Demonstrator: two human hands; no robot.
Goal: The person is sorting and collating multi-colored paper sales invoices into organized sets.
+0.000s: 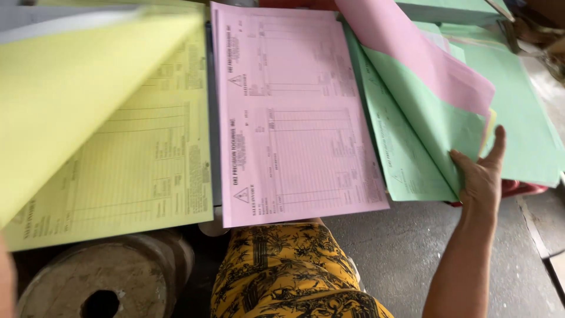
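Note:
Three stacks of printed forms lie side by side: yellow (pixel 147 171) on the left, pink (pixel 294 118) in the middle, green (pixel 406 165) on the right. My right hand (pixel 482 176) grips the lower edge of a lifted bundle of sheets (pixel 435 112) over the green stack; a green sheet faces me, with a pink one and a yellow edge behind it. A blurred yellow sheet (pixel 65 94) is raised over the yellow stack. Only a sliver of my left hand (pixel 3 282) shows at the bottom left edge, and its fingers are hidden.
A round dusty roll with a centre hole (pixel 100 282) sits below the yellow stack. My lap in yellow and black patterned cloth (pixel 294 277) is below the pink stack. Grey concrete floor (pixel 400 253) lies to the right. Something red (pixel 521 188) peeks from under the green stack.

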